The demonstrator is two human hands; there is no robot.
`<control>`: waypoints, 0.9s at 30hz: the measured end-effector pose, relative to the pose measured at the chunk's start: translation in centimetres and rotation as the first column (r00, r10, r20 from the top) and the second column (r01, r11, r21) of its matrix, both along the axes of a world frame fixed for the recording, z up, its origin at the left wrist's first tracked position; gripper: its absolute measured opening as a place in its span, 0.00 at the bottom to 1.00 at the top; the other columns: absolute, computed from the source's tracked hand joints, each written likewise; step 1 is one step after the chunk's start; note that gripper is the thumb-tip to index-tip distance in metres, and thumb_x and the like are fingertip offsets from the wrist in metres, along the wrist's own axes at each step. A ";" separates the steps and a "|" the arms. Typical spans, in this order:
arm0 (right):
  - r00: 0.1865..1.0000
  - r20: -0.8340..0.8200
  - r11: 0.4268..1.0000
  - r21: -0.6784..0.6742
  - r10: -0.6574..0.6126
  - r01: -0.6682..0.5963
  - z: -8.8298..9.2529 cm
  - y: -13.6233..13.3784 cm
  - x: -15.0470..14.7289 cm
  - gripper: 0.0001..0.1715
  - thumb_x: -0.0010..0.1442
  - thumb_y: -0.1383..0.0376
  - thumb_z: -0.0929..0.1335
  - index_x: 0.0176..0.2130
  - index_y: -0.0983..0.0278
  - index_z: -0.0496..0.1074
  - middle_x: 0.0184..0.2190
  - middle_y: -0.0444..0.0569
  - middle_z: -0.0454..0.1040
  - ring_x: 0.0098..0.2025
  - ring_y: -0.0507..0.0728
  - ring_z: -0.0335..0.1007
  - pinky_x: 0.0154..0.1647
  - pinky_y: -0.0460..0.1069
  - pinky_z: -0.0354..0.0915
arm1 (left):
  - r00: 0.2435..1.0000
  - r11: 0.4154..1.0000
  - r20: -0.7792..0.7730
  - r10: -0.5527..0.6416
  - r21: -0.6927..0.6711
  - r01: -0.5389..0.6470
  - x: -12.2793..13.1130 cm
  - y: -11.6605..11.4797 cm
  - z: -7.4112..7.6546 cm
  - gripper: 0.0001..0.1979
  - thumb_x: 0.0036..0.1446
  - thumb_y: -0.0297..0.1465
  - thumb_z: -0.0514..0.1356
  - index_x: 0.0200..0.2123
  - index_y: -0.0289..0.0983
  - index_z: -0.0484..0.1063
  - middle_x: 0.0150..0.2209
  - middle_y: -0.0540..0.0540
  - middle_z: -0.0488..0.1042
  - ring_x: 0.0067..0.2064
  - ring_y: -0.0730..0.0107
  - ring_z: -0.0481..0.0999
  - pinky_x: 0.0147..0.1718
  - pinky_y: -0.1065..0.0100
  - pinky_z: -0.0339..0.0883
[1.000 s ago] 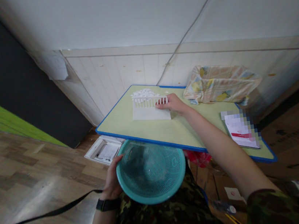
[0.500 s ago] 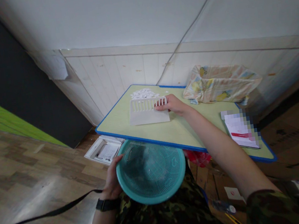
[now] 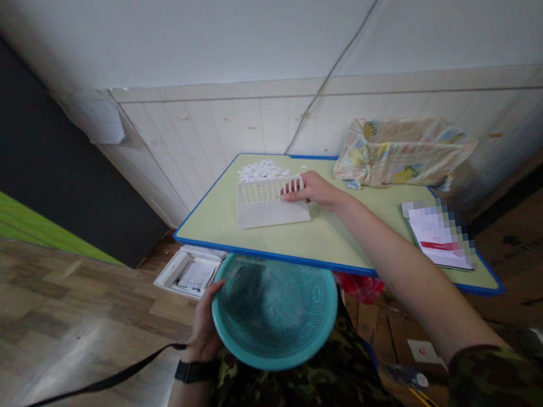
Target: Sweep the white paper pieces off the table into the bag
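Note:
My right hand [image 3: 304, 190] is closed on the slotted end of a flat white plastic piece [image 3: 273, 212], with the thumb across its front. A row of upright slots runs along the piece's far side, and its plain side faces me above the light green tabletop. Just behind it lies a heap of small white flat pieces [image 3: 261, 169]. My left hand [image 3: 204, 326] grips the left rim of a teal plastic colander [image 3: 282, 359], below the table's front edge and over my lap. Part of the left fingers is hidden. No loose pieces can be made out in the colander.
The blue-edged table [image 3: 350, 236] stands against the white wall. A patterned cloth-lined basket [image 3: 395, 154] sits at its back right, a notebook or paper [image 3: 436, 235] at its right end. Below the table's left side is an opened white box [image 3: 193, 270]. A black strap [image 3: 100, 385] crosses at left.

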State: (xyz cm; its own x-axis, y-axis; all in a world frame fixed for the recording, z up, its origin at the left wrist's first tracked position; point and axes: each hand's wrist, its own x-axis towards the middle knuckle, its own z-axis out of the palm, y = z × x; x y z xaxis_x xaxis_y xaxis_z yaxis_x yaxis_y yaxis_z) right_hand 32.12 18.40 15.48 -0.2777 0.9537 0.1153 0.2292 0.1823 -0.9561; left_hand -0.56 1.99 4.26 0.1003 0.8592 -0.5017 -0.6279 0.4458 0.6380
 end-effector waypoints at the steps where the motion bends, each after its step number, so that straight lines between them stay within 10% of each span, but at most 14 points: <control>1: 1.000 -0.005 1.000 -0.004 0.003 -0.003 -0.1 0.0 0.0 0.30 0.38 0.50 0.84 0.35 0.67 0.83 0.32 0.50 0.81 0.33 0.56 0.73 0.32 0.48 0.61 | 1.000 1.000 -0.015 0.008 -0.013 -0.008 0.1 0.0 0.1 0.10 0.61 0.29 0.66 0.45 0.36 0.85 0.33 0.39 0.89 0.35 0.49 0.90 0.43 0.54 0.86; 27: 0.997 0.003 0.988 -0.133 0.082 -0.081 0.8 0.7 4.7 0.23 0.36 0.58 0.86 0.31 0.66 0.83 0.29 0.46 0.82 0.30 0.55 0.74 0.31 0.48 0.65 | 0.999 0.999 -0.027 0.027 -0.047 -0.028 0.0 0.2 0.1 0.15 0.62 0.29 0.66 0.51 0.36 0.85 0.39 0.37 0.90 0.42 0.45 0.91 0.46 0.51 0.86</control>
